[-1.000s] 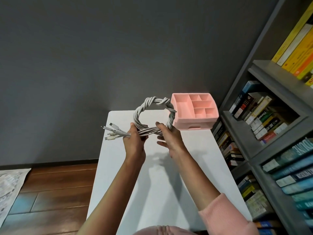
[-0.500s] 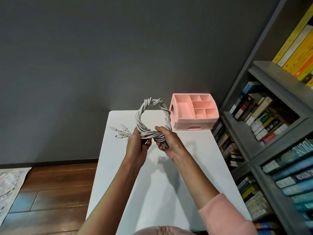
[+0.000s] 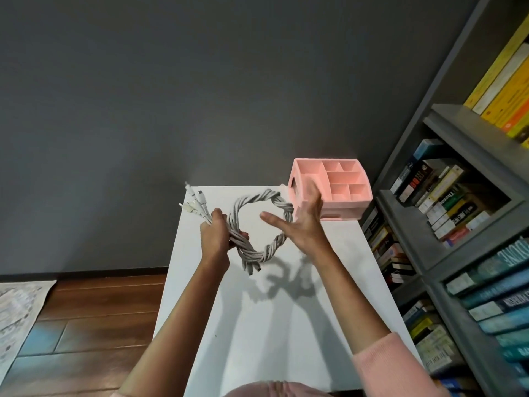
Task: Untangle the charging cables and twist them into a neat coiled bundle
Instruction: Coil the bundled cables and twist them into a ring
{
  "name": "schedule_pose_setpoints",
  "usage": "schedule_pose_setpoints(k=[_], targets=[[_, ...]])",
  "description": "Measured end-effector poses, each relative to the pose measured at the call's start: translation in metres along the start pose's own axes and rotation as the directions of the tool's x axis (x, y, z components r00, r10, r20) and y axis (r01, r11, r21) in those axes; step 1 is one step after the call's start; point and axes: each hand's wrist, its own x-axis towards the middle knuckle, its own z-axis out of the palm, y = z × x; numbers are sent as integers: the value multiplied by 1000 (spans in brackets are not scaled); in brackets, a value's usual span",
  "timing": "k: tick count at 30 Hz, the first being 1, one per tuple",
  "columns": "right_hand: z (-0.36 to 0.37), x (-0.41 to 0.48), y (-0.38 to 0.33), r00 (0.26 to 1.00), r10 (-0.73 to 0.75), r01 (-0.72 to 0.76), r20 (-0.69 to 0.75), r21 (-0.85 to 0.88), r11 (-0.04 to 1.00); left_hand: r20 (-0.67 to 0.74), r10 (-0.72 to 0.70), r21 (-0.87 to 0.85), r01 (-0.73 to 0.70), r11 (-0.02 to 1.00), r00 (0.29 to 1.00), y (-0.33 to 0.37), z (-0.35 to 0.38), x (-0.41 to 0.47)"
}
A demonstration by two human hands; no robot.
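**A:** How did the room stand?

**B:** A grey bookshelf [image 3: 469, 130] ran down the right side, and a white table [image 3: 286, 339] lay ahead. A pink organiser [image 3: 346, 206] sat at the table's far right corner.

**A:** And the cables?

**B:** The twisted cable bundle [image 3: 259, 199] was held in the air over the far end of the table, just left of the organiser. I saw no knots. The strands were wound together like rope and bent into a single ring. I judged the untangling done and the twisting close to done.

**A:** Who held it?

**B:** The left hand [image 3: 214, 236] had its fingers curled tight round the ring's left side. The right hand [image 3: 303, 222] was flat, with fingers spread and thumb out. It stood at the ring's right side and gripped nothing. I could not tell whether the palm touched the ring.

**A:** What was left to do?

**B:** The plug ends [image 3: 196, 202] fanned out loose above the left fist. A few short tail ends [image 3: 252, 266] hung free under the ring. The ring looked wide and open, so I thought it still needed tightening, its ends tucking in and then setting down.

**A:** Any writing?

**B:** None on the cables or the organiser. The book spines [image 3: 449, 196] carried titles, but they were too blurred to read with confidence.
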Motion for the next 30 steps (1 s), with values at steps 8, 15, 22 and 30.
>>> schedule_pose_setpoints(k=[8,15,22,30], targets=[[-18,5,-30,818,58,206,572,-387,899,376,-1,339,-137,931,927,3,11,-12],[-7,-6,-21,841,53,153,539,-330,931,513,-179,434,-74,898,840,12,13,-20],[-5,-7,-2,891,78,-52,447,-70,996,653,-241,415,-72,907,718,23,-4,-20],[-9,-8,8,895,99,-99,434,-22,995,773,-52,490,-544,681,632,-13,-22,-16]])
